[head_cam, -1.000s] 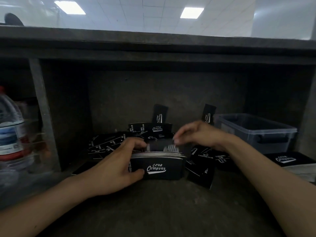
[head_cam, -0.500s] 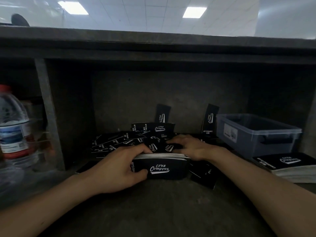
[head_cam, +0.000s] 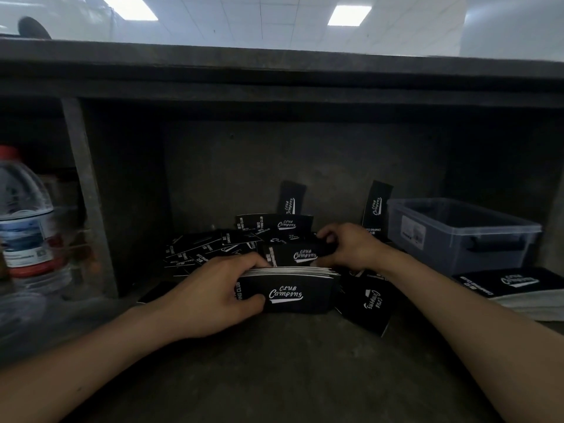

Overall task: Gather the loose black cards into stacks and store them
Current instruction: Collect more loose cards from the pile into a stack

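Now the right hand (head_cam: 351,248) has lifted a pinched card (head_cam: 300,254) just behind the stack (head_cam: 290,293) gripped by the left hand (head_cam: 213,297); many loose cards (head_cam: 207,251) beyond both hands remain, so storing seems far off.

Your light comes from two ceiling panels (head_cam: 349,15) above the counter top (head_cam: 274,65); under it the recess is dim and grainy. Below its left end the bottle (head_cam: 24,215) smears; its line bows.

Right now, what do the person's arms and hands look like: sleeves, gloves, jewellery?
Left hand and right hand are bare: no gloves, rings or watch visible. Left forearm and right forearm are uncovered to the frame edge; no sleeves show.
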A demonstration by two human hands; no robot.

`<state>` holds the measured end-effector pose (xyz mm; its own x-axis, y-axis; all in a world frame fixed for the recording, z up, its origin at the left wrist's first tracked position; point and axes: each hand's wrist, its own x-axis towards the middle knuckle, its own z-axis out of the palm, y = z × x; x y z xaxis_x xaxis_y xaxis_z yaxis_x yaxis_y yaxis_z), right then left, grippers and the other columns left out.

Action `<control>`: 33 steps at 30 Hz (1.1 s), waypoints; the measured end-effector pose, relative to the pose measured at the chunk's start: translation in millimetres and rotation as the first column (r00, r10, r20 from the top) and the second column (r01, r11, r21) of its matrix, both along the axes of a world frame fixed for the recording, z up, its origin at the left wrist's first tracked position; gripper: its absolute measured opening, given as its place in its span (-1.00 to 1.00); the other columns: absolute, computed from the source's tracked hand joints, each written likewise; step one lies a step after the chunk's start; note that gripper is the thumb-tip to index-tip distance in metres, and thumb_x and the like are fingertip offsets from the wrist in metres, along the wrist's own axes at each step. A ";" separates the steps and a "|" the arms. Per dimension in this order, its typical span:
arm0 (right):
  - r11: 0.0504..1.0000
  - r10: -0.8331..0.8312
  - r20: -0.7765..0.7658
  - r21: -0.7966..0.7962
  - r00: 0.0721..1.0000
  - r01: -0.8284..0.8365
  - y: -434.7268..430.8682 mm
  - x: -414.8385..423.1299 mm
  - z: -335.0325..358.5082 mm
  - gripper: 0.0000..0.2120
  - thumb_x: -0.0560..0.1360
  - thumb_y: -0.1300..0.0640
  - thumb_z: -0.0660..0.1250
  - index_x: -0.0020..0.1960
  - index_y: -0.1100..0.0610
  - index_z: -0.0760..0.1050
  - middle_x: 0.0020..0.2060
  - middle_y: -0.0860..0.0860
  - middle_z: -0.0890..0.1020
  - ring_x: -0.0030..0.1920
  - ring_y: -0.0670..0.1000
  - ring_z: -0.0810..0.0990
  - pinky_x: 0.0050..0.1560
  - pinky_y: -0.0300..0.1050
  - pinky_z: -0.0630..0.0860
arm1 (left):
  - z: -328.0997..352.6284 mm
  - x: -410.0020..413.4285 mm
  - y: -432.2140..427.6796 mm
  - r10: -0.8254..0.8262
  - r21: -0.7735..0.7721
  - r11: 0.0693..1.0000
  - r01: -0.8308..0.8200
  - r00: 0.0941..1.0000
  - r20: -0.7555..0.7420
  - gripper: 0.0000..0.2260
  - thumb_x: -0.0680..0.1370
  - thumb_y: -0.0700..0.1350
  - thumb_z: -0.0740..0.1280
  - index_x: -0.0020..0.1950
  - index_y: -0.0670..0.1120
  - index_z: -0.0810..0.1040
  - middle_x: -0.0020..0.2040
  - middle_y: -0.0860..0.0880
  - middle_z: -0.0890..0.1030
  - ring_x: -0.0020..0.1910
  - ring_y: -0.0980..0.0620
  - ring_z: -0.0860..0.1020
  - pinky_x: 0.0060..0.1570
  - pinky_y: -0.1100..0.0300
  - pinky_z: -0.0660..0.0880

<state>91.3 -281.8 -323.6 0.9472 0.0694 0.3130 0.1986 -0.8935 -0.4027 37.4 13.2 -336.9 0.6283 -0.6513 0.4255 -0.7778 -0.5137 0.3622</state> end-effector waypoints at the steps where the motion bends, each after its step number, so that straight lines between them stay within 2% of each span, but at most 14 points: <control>1: 0.999 0.001 0.031 0.052 1.000 -0.002 -2.8 0.7 1.9 -0.61 0.31 0.05 0.61 0.10 0.00 0.62 -0.09 -0.05 0.63 -0.03 -0.06 0.60 -0.01 -0.25 0.49 | -0.8 1.1 0.1 0.001 -0.001 1.000 -0.001 1.000 0.001 -0.71 0.50 0.04 0.43 0.20 0.18 0.52 0.04 0.24 0.64 -0.06 0.20 0.65 -0.02 0.14 0.60; 3: 0.947 0.037 0.056 0.318 0.998 -0.053 -8.0 -4.5 10.6 -0.80 0.39 0.19 0.55 -0.01 0.03 0.66 -0.16 -0.01 0.67 -0.08 -0.05 0.61 -0.17 -0.34 0.50 | -1.9 3.5 0.4 0.019 0.005 1.000 -0.019 0.999 0.026 -0.70 0.50 0.02 0.45 0.21 0.16 0.52 0.09 0.24 0.58 0.02 0.26 0.60 0.05 0.19 0.56; 5: 0.831 0.104 0.039 0.545 0.994 -0.108 -10.3 -18.4 23.5 -0.86 0.43 0.22 0.51 -0.05 0.04 0.67 -0.16 -0.02 0.71 -0.07 -0.06 0.63 -0.24 -0.34 0.55 | -2.8 5.1 1.5 0.043 0.014 0.999 -0.044 0.998 0.054 -0.66 0.48 0.06 0.44 0.24 0.15 0.51 0.18 0.26 0.46 0.13 0.29 0.53 0.18 0.23 0.50; 8: 0.868 0.261 -0.130 0.466 0.956 -0.173 -8.9 -37.0 37.1 -0.83 0.44 0.18 0.50 0.03 0.04 0.69 -0.07 -0.03 0.74 -0.02 -0.08 0.66 -0.15 -0.27 0.58 | -4.1 4.7 2.2 0.060 0.024 0.998 -0.061 0.997 0.054 -0.56 0.45 0.11 0.43 0.30 0.22 0.41 0.41 0.24 0.23 0.36 0.32 0.36 0.35 0.24 0.41; 10: 0.829 0.454 -0.342 0.500 0.823 -0.250 0.9 -47.0 37.1 -0.82 0.49 0.20 0.43 0.08 0.09 0.68 -0.05 0.02 0.73 -0.03 -0.07 0.67 -0.09 -0.23 0.59 | -5.1 3.3 2.0 0.066 0.028 0.997 -0.068 0.996 0.063 -0.52 0.44 0.05 0.47 0.28 0.25 0.35 0.46 0.23 0.12 0.46 0.30 0.23 0.38 0.23 0.37; 12: 0.793 0.545 -0.432 0.543 0.719 -0.275 8.7 -49.6 33.7 -0.82 0.53 0.21 0.36 0.09 0.13 0.65 -0.08 0.06 0.71 -0.03 -0.02 0.67 -0.02 -0.18 0.60 | -5.6 3.2 2.3 0.071 0.047 0.996 -0.074 0.995 0.075 -0.50 0.43 0.00 0.49 0.25 0.25 0.32 0.46 0.23 0.13 0.45 0.30 0.22 0.34 0.24 0.38; 14: 0.811 0.534 -0.434 0.505 0.725 -0.295 11.1 -49.0 32.3 -0.83 0.60 0.20 0.28 0.13 0.14 0.61 -0.07 0.07 0.70 0.01 0.02 0.67 0.05 -0.13 0.56 | -6.1 3.8 2.4 0.076 0.085 0.993 -0.082 0.995 0.070 -0.53 0.44 -0.02 0.49 0.20 0.26 0.32 0.35 0.23 0.29 0.32 0.32 0.33 0.26 0.28 0.41; 17: 0.858 0.429 -0.383 0.455 0.818 -0.237 8.5 -42.6 28.9 -0.81 0.63 0.17 0.25 0.15 0.16 0.60 -0.07 0.06 0.71 0.00 0.03 0.69 0.00 -0.15 0.56 | -7.9 4.8 2.1 0.074 0.095 0.992 -0.081 0.994 0.080 -0.63 0.50 0.02 0.45 0.18 0.26 0.35 0.10 0.28 0.41 0.10 0.32 0.44 0.07 0.32 0.45; 21: 0.901 0.283 -0.356 0.417 0.891 -0.120 10.7 -36.2 18.7 -0.83 0.59 0.21 0.32 0.14 0.21 0.62 -0.12 0.05 0.68 -0.16 -0.07 0.67 -0.14 -0.17 0.62 | -4.9 6.6 3.0 0.027 0.078 0.996 -0.037 0.993 0.118 -0.65 0.56 0.07 0.39 0.29 0.27 0.37 0.14 0.33 0.47 0.13 0.38 0.44 0.05 0.47 0.36; 24: 0.917 0.200 -0.253 0.389 0.947 -0.089 11.5 -34.6 18.2 -0.84 0.54 0.23 0.39 0.10 0.22 0.65 -0.17 -0.01 0.67 -0.19 -0.07 0.64 -0.18 -0.18 0.61 | -3.7 9.3 4.1 -0.016 0.119 0.993 -0.002 0.989 0.146 -0.68 0.59 0.08 0.35 0.31 0.26 0.38 0.17 0.30 0.47 0.13 0.31 0.50 0.09 0.32 0.47; 25: 0.937 0.147 -0.198 0.341 0.969 -0.073 10.1 -34.3 20.1 -0.85 0.50 0.20 0.44 0.06 0.18 0.67 -0.19 -0.02 0.68 -0.18 -0.06 0.63 -0.15 -0.17 0.60 | -4.3 9.5 4.2 -0.022 0.138 0.990 -0.001 0.987 0.162 -0.69 0.59 0.08 0.34 0.31 0.24 0.39 0.17 0.30 0.45 0.12 0.29 0.50 0.11 0.26 0.49; 27: 0.993 -0.006 -0.113 0.117 0.994 0.020 4.5 -35.3 26.3 -0.81 0.39 0.04 0.56 -0.02 0.05 0.70 -0.19 -0.07 0.69 -0.13 -0.07 0.63 -0.03 -0.16 0.56 | -5.7 9.5 3.7 -0.027 0.155 0.988 -0.001 0.984 0.178 -0.68 0.60 0.06 0.34 0.34 0.22 0.40 0.18 0.29 0.40 0.10 0.27 0.51 0.13 0.20 0.50; 30: 0.968 -0.169 -0.209 -0.221 0.963 0.122 2.9 -41.6 30.1 -0.66 0.31 -0.19 0.55 -0.03 -0.01 0.70 -0.08 -0.09 0.69 -0.02 -0.06 0.63 0.12 -0.12 0.57 | -6.4 9.5 2.0 -0.044 0.169 0.985 0.009 0.978 0.206 -0.67 0.61 0.04 0.32 0.36 0.19 0.39 0.24 0.28 0.43 0.20 0.28 0.48 0.22 0.20 0.48; 33: 0.954 -0.169 -0.274 -0.287 0.947 0.087 6.7 -44.5 31.5 -0.65 0.36 -0.18 0.52 0.04 0.01 0.70 -0.01 -0.06 0.69 0.02 -0.05 0.63 0.15 -0.09 0.57 | -5.2 11.1 2.1 -0.038 0.213 0.977 -0.012 0.973 0.229 -0.69 0.61 0.07 0.30 0.34 0.22 0.37 0.17 0.23 0.52 0.17 0.28 0.46 0.19 0.16 0.48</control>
